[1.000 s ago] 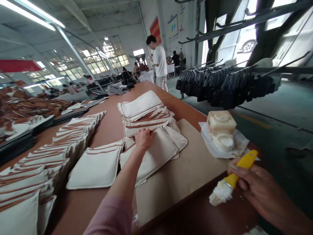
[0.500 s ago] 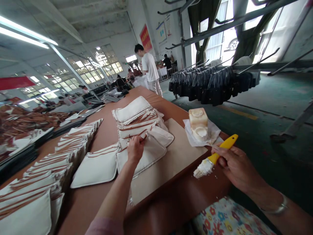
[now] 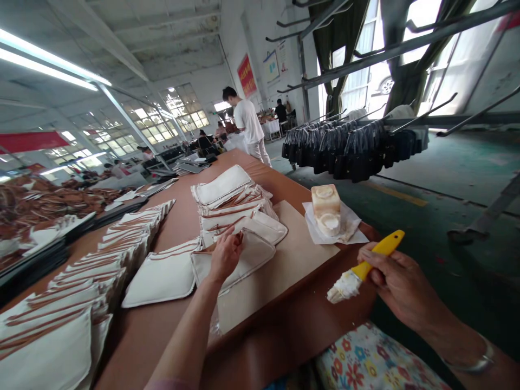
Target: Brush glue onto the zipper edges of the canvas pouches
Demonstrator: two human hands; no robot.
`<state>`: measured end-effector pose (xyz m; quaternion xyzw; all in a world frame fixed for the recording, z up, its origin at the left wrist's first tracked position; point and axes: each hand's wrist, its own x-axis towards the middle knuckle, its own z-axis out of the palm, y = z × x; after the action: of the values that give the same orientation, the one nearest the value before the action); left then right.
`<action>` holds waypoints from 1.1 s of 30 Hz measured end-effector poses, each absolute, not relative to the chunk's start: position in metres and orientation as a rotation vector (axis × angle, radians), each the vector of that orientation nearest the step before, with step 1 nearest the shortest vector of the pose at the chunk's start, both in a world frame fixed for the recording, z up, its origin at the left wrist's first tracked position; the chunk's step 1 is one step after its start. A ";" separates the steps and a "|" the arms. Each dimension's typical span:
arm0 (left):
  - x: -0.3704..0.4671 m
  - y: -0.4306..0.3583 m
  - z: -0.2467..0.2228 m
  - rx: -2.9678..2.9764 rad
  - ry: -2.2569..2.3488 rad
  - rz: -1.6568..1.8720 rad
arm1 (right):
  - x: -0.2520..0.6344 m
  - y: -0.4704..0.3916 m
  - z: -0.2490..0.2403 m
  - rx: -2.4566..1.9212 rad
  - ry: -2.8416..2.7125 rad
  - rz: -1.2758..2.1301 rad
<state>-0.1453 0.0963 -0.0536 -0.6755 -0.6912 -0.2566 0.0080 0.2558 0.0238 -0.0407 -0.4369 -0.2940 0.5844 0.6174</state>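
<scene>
My right hand [image 3: 398,281] grips the yellow handle of a brush [image 3: 382,250] just off the table edge. Thick white paste coats its bristles, which point down and left. My left hand [image 3: 225,253] has its fingers closed at the brown-trimmed top edge of a white pouch [image 3: 255,250]; the fingertips are partly hidden. That pouch lies on a beige board [image 3: 280,276], overlapping other pouches. Beyond it rises a pile of similar white pouches [image 3: 223,187]. Another pouch [image 3: 162,276] lies flat to the left. A tub [image 3: 326,203] with white paste at its mouth rests on white paper [image 3: 353,227].
A long row of overlapping white pouches [image 3: 69,309] runs along the left of the brown table [image 3: 134,336]. Dark sheets [image 3: 36,271] are stacked beyond it. On the right, a metal rack [image 3: 390,46] stands near hanging black bags [image 3: 349,151]. A person in white [image 3: 248,122] stands at the far end.
My left hand has shifted slightly at the pouch edge, its fingers more bunched. The brush in my right hand has moved a little right and down. The camera view has shifted slightly.
</scene>
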 end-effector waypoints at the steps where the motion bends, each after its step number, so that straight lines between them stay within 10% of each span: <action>1: -0.147 0.099 -0.054 -2.110 -2.216 -0.797 | 0.254 0.023 -0.041 -1.002 -0.681 1.351; 33: -0.005 -0.019 -0.009 -2.707 -2.071 -1.274 | 0.218 0.043 0.006 -0.769 -1.503 0.558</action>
<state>-0.0046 -0.0194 -0.0091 -0.7211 -0.5516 -0.3395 -0.2459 0.2185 0.0431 0.0058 -0.3357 -0.6563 0.2435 0.6304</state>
